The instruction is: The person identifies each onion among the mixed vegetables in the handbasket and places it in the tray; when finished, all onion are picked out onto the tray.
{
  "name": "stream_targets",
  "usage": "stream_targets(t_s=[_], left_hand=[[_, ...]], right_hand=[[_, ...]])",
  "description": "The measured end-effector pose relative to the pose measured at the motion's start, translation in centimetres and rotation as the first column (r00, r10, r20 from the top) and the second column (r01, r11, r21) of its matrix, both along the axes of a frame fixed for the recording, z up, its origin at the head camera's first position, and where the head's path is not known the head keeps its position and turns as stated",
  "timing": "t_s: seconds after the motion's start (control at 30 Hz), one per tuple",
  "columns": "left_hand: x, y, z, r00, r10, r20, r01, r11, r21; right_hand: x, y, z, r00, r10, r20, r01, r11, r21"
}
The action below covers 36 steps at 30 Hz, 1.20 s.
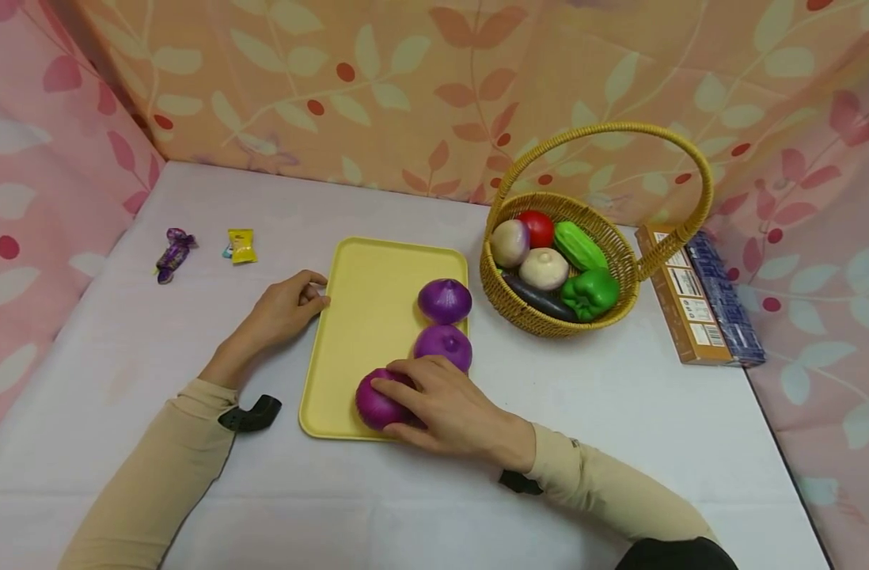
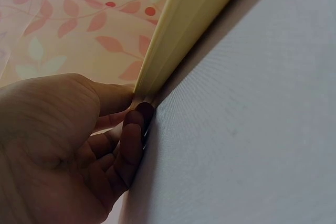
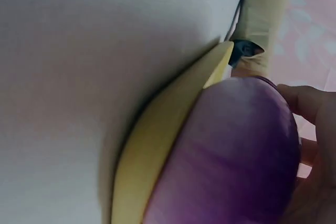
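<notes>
A yellow tray (image 1: 366, 317) lies on the white table. Three purple onions sit along its right side: the far onion (image 1: 445, 300), the middle onion (image 1: 444, 345) and the near onion (image 1: 374, 400). My right hand (image 1: 438, 404) grips the near onion (image 3: 236, 161) at the tray's front edge (image 3: 157, 145), fingers curled over it. My left hand (image 1: 286, 309) holds the tray's left rim (image 2: 173, 40), with its curled fingertips (image 2: 137, 119) against the edge.
A wicker basket (image 1: 555, 317) with a tall handle stands right of the tray, holding several toy vegetables. A brown and blue box (image 1: 698, 297) lies to its right. Two wrapped sweets (image 1: 240, 245) lie at the far left. Patterned cloth walls surround the table.
</notes>
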State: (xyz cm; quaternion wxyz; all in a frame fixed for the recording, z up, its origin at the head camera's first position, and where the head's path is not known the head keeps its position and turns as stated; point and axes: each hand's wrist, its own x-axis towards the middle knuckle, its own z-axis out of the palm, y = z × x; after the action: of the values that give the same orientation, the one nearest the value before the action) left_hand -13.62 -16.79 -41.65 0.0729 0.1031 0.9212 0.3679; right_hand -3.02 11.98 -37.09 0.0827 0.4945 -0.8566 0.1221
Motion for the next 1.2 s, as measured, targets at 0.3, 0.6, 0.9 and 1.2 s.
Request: stream_targets(t_s=[0.3,0.6,0.9,1.2], left_hand=[[0.0,0.1,0.0,1.0,-0.003,-0.009,0.003,1.0,0.011],[0.1,0.1,0.1,1.0,-0.004,0.0,0.004,1.0,0.01],[0.0,0.1,0.0,1.0,-0.012,-0.002,0.012,1.0,0.016],[0.0,0.0,0.0,1.0,-0.005,0.015,0.005,1.0,0.0]], right_hand=[[0.5,-0.2,-0.3,1.0,0.005,0.013,-0.005,0.999,0.038],[0.3,0.0,-0.1,0.999,-0.002,0.035,-0.001,0.997,0.076],[0.1,0.4,0.4,1.0,0.004,0.014,-0.004,0.999,0.034],[-4.2,3.9,2.9,0.977,-0.212,-0.037,0.2,0.958,-0.206]])
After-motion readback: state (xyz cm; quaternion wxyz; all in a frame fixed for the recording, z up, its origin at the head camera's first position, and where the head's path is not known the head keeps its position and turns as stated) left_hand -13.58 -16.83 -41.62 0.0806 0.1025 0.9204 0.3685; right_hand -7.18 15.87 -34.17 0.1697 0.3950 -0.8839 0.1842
